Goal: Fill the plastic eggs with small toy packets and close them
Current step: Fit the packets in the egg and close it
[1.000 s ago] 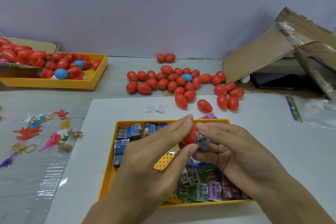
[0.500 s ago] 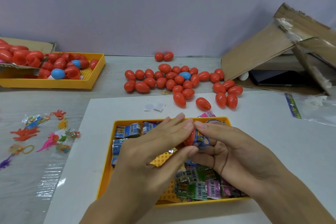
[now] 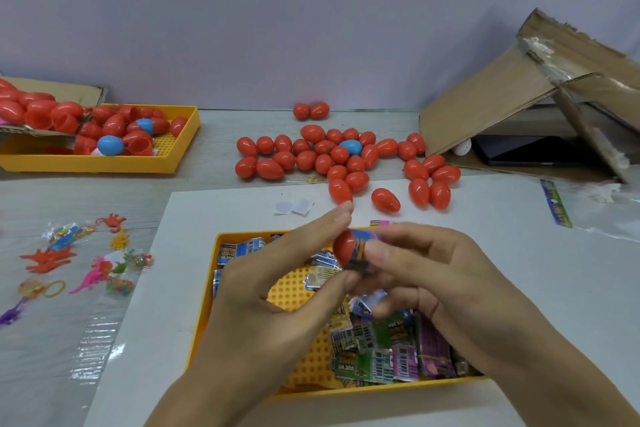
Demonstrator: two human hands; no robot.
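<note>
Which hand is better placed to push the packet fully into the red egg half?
The right hand, probably. Its fingertips already pinch the packet at the opening of the red egg half, while the left hand grips the egg half and steadies it.

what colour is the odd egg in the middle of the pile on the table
Blue; the egg sits among red eggs, clearest in the head view.

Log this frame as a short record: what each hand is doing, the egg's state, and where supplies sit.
left hand: grip on red plastic egg half
right hand: pushing a small toy packet into the egg half
egg state: open, not yet closed
packets: in near yellow plastic tray
closed eggs: pile of red plastic eggs on table beyond tray
</note>
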